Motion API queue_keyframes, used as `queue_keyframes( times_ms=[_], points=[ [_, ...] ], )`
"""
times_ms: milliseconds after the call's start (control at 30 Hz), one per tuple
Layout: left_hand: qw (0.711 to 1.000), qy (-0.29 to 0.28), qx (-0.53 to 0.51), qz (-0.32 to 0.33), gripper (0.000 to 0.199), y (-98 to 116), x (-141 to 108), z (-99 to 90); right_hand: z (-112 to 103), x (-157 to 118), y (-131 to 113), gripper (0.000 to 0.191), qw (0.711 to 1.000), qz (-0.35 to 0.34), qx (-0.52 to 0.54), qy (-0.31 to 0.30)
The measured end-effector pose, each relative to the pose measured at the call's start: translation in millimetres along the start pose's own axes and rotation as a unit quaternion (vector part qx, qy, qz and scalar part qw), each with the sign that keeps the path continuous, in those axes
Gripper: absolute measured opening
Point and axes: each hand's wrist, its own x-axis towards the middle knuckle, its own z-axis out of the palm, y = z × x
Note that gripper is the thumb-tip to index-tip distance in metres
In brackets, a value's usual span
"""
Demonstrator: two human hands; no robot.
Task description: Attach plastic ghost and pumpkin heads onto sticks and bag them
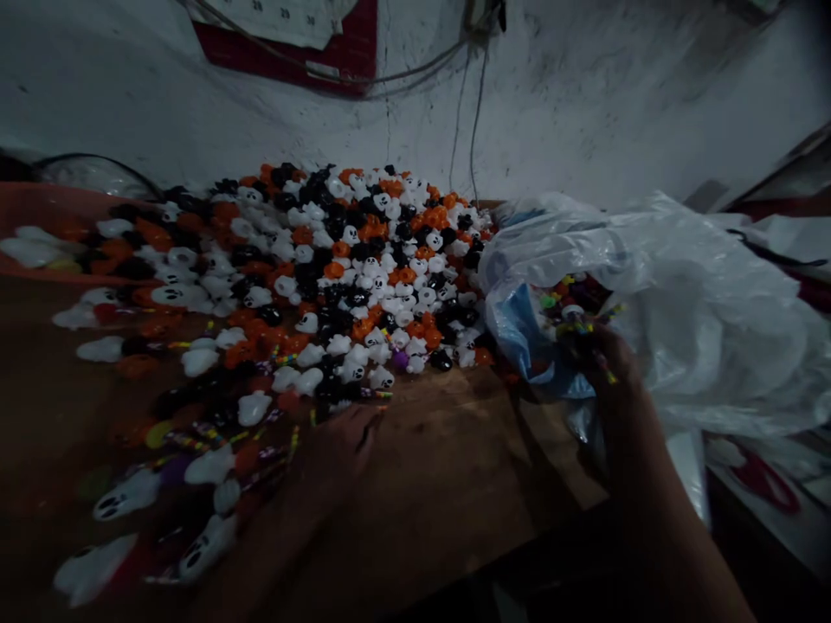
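Note:
A large heap of small white ghost, orange and black plastic pieces (370, 285) covers the back of the wooden table (447, 459). My left hand (344, 446) is low over the table at the heap's front edge, beside a thin colourful stick; its fingers are blurred and dark. At the right, my right hand (603, 355) is at the mouth of a clear plastic bag (694, 303), its fingers closed round small pieces with colourful striped sticks. More coloured pieces show inside the bag.
An orange tray or basin (26, 195) holding similar pieces lies at the far left. Loose ghosts and striped sticks are scattered at the front left. Behind stands a white wall (558, 112) with cables and a red-edged calendar (286, 56). A pink-red item lies at lower right.

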Motion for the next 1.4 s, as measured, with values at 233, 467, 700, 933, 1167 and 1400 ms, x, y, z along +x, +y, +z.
queue_keyframes(
  times_ms=[233,467,700,933,1167,1400],
  points=[
    [0.938,0.170,-0.272,-0.135,0.026,29.2,-0.3,-16.3,58.7,-97.5,-73.4,0.027,0.983,0.015,0.175,-0.042],
    [0.866,0.152,-0.431,-0.204,0.035,37.5,-24.2,5.7,121.3,-177.0,-131.7,0.041,0.930,-0.178,0.051,-0.318],
    [0.943,0.163,-0.268,-0.108,0.021,37.9,-15.0,22.3,116.1,-149.1,-125.7,0.073,0.833,-0.326,0.010,-0.447],
    [0.861,0.180,-0.439,-0.183,0.027,36.3,4.0,3.6,90.2,-96.9,-104.0,0.053,0.912,-0.256,-0.023,-0.320],
    [0.622,0.060,-0.743,-0.240,0.034,23.5,12.4,-20.1,132.3,-102.5,-74.8,0.032,0.912,-0.192,-0.250,-0.262],
    [0.661,0.080,-0.716,-0.209,0.026,17.2,1.7,-28.1,134.4,-106.0,-73.4,0.035,0.917,-0.236,-0.200,-0.252]
  ],
)
